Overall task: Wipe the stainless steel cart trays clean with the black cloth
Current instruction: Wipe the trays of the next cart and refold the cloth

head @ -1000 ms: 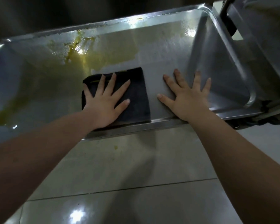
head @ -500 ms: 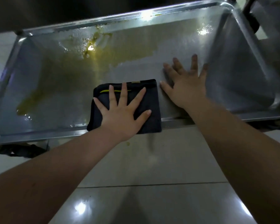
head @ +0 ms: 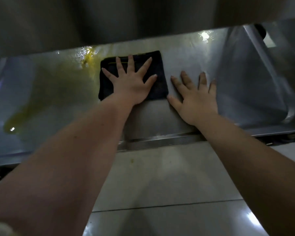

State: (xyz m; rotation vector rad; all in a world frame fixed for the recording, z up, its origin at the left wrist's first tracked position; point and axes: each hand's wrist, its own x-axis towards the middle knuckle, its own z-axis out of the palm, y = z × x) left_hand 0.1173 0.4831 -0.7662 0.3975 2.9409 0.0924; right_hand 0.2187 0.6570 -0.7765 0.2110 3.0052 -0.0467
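Note:
A folded black cloth lies flat near the far side of the stainless steel cart tray. My left hand presses down on the cloth with fingers spread wide. My right hand rests flat on the bare tray bottom just right of the cloth, fingers apart, holding nothing. A yellow-green greasy smear covers the tray's left half, with a brighter patch beside the cloth's left edge and a puddle at the near left.
An upper shelf of the cart overhangs the tray's far edge. The tray's right wall slopes up steeply. Glossy floor tiles lie below the near rim, with a small yellow drip on them.
My left hand has pushed the cloth from the near rim away to the tray's far side. The right hand stays flat on the tray. The view has shifted under the upper shelf.

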